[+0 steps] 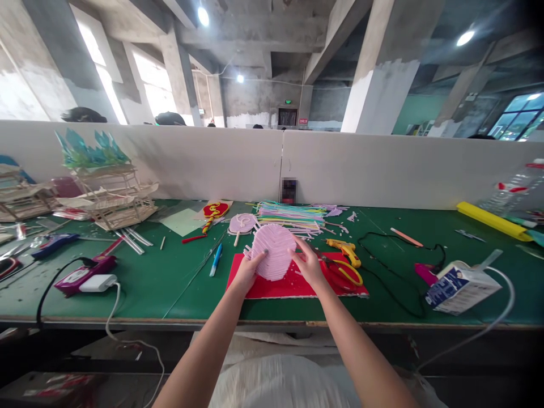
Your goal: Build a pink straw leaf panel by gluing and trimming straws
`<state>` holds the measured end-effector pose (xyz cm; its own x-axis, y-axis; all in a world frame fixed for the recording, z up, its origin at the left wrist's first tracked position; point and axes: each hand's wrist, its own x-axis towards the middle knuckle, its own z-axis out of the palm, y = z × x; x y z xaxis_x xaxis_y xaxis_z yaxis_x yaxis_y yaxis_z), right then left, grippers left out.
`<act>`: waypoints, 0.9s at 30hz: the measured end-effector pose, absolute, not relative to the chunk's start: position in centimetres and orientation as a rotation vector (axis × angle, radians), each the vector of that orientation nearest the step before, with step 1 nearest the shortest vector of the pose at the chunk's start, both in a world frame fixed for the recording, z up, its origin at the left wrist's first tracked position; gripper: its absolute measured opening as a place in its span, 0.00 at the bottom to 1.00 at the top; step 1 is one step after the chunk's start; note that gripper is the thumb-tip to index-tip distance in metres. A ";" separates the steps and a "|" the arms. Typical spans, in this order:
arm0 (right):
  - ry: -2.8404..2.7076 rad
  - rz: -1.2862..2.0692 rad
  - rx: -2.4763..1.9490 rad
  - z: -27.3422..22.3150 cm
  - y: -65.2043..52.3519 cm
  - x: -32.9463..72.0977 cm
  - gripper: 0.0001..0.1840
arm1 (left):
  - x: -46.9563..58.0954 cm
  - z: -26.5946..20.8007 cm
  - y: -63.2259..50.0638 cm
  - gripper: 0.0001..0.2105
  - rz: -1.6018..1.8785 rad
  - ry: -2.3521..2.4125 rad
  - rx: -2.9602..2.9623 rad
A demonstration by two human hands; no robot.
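Observation:
Between my two hands is a round pink fan-shaped panel point(272, 252) made of fuzzy pipe cleaners laid side by side, with a few ends sticking out at its left edge. My left hand point(250, 269) pinches its lower left side, thumb on the front. My right hand point(307, 263) grips its right edge with thumb and fingers. Below it lies a red board point(297, 288) with small pink scraps. Yellow-handled pliers point(351, 273) rest on the board's right part, beside a yellow hot glue gun point(346, 249).
Behind are loose pastel pipe cleaners point(293, 214), a finished pink round fan point(243, 222) and a red-and-yellow one point(216, 211). Left are a blue pen point(216, 259), a pink power strip point(85, 275) and wooden stick models point(114, 204). A carton point(463, 288) stands right, near a black cable point(385, 283).

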<state>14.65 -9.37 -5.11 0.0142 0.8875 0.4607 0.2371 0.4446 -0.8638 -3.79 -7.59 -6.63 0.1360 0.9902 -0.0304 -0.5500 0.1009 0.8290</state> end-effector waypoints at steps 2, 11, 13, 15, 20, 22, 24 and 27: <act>-1.454 0.765 -1.039 -5.6 -9.6 14.4 0.33 | -3.8 -6.7 -7.5 0.21 1.310 0.730 0.763; -1.440 0.856 -1.061 -5.7 -10.4 14.4 0.31 | -3.9 -6.5 -7.4 0.21 1.338 0.731 0.733; -1.429 0.850 -1.041 -5.8 -10.3 14.4 0.30 | -3.8 -6.4 -7.5 0.21 1.337 0.733 0.730; -1.429 0.843 -1.024 -6.0 -10.1 14.4 0.29 | -3.8 -6.4 -7.5 0.21 1.337 0.735 0.730; -1.441 0.849 -1.007 -6.8 -9.6 14.6 0.35 | -3.8 -6.5 -7.4 0.21 1.343 0.725 0.729; -1.462 0.872 -0.984 -7.0 -9.5 14.5 0.38 | -3.8 -6.7 -7.4 0.21 1.344 0.717 0.732; -1.480 0.899 -0.967 -7.1 -9.4 14.5 0.39 | -3.9 -6.9 -7.3 0.21 1.341 0.712 0.738; -1.470 0.903 -0.959 -7.1 -9.4 14.5 0.38 | -4.0 -7.3 -7.1 0.20 1.329 0.704 0.742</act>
<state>14.46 -9.41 -7.09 -0.0634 0.9246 0.3755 0.0825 0.3799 -0.9214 -3.97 -7.08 -7.31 0.1104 0.9935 -0.0292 -0.5828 0.0885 0.8078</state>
